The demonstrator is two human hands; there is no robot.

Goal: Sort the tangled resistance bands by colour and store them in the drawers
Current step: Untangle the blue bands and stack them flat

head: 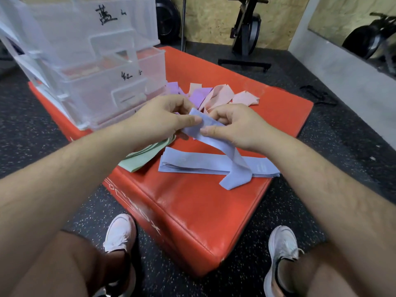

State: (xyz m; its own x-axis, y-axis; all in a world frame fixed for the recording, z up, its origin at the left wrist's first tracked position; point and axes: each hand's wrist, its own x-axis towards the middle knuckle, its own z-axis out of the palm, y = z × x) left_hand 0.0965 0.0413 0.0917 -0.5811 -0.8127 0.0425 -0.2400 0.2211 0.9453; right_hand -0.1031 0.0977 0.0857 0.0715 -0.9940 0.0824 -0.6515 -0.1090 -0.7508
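Red box: folded blue stack at near edge, green bands beside. Above, left hand and right hand both pinch one blue band, tail draped over stack. Beyond, pink-purple pile; drawers far left.

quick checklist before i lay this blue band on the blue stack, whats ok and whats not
1. Grip: left hand and right hand both pinch the held blue band: ok.
2. Held blue band free of other bands: its upper end is hidden behind the fingers: cannot tell.
3. Blue stack lies flat, one colour only: ok.
4. Green bands in their own pile, left of the stack: ok.
5. Purple and pink pile separated by colour: not ok, mixed.
6. Right drawer open in the drawer unit: cannot tell.
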